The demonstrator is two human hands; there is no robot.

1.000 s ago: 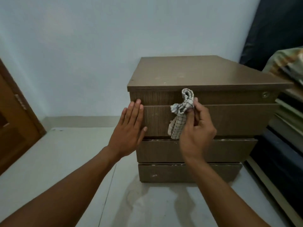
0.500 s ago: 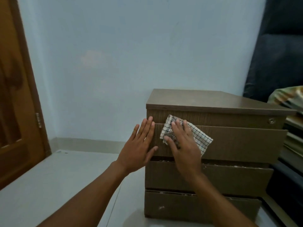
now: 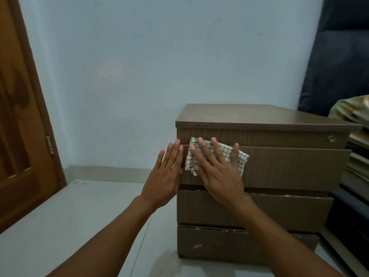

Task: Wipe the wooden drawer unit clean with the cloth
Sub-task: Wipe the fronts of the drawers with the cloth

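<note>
A brown wooden drawer unit with three drawer fronts stands on the floor, right of centre. A white checked cloth lies spread flat against the left part of the top drawer front. My right hand presses on the cloth with straight, spread fingers. My left hand rests flat, fingers together, against the unit's left front edge beside the cloth. A small round lock sits at the upper right of the front.
A light grey floor stretches to the left. A wooden door stands at the far left. A pale blue wall is behind the unit. Dark furniture and stacked items crowd the right side.
The cloth went from a bunched wad gripped in my right hand to spread flat under my open palm. My fingers have spread wider since half a second ago. The left hand stays at the unit's edge.
</note>
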